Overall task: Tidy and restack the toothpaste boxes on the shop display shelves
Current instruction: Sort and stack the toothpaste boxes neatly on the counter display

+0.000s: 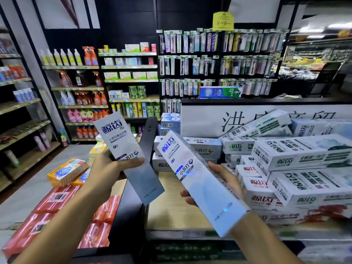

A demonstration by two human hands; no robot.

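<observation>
My left hand (106, 168) grips a long white-and-blue toothpaste box (125, 149), raised and tilted above the shelf's left end. My right hand (224, 181) grips a second matching toothpaste box (202, 183) from underneath, tilted the same way over the wooden display shelf (171, 208). To the right, several white toothpaste boxes (297, 168) lie in an untidy heap, some slanted on top. A short row of similar boxes (202, 147) is stacked behind, at the shelf's back.
A black divider panel (148, 134) stands between the hands. Red-wrapped packs (59, 206) and yellow soap boxes (66, 172) fill the lower left shelf. A white signboard (247, 115) backs the display. Cleaning bottles and toothbrush racks line the far shelves.
</observation>
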